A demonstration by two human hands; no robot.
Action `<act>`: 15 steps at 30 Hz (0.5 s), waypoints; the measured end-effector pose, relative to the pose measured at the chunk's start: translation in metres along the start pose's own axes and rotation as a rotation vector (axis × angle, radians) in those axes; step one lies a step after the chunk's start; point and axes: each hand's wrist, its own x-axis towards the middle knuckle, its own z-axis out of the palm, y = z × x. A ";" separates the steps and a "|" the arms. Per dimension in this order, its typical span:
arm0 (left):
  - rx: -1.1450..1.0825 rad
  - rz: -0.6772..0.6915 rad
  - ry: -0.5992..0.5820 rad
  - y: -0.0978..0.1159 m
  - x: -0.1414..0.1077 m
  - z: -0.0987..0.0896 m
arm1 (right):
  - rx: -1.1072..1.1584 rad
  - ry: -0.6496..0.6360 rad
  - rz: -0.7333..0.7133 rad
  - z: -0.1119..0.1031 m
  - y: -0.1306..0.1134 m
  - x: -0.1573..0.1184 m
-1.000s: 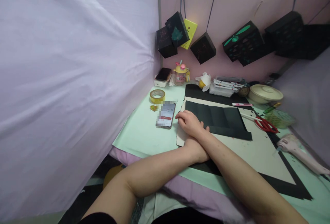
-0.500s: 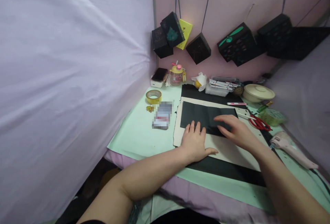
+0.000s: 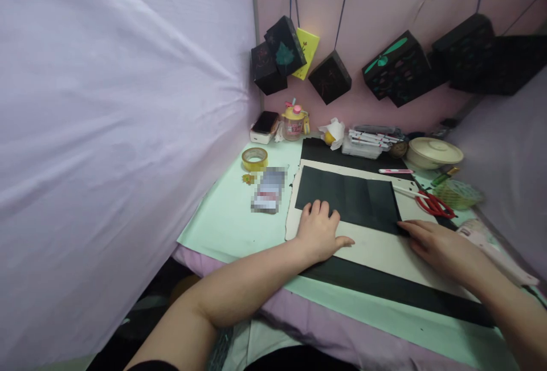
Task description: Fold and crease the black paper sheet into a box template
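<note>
A folded-looking sheet of black paper (image 3: 348,193) lies on a white board (image 3: 363,245). My left hand (image 3: 318,231) rests on its lower left edge, fingers lightly bent and apart, thumb spread over the board, with nothing gripped. At the paper's lower right corner is my right hand (image 3: 440,248), fingers together and closed on that corner; the thumb is partly hidden. Red-handled scissors (image 3: 433,204) lie just beyond the right hand. A pink utility knife (image 3: 395,171) lies at the board's top edge.
Left of the board are a phone with a blurred screen (image 3: 268,190) and a roll of tape (image 3: 254,159). A drink bottle (image 3: 294,123), a clear box of pens (image 3: 363,146) and a lidded bowl (image 3: 435,153) line the back. A pale glue gun (image 3: 498,251) sits right. Black boxes (image 3: 331,77) hang on the wall.
My right hand has moved right and down, from above the paper to its lower right corner. My left hand stays nearly in place, fingers a little more bent.
</note>
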 end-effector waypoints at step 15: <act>0.012 0.276 0.018 0.021 0.057 -0.018 | 0.253 0.431 0.060 -0.034 -0.022 0.021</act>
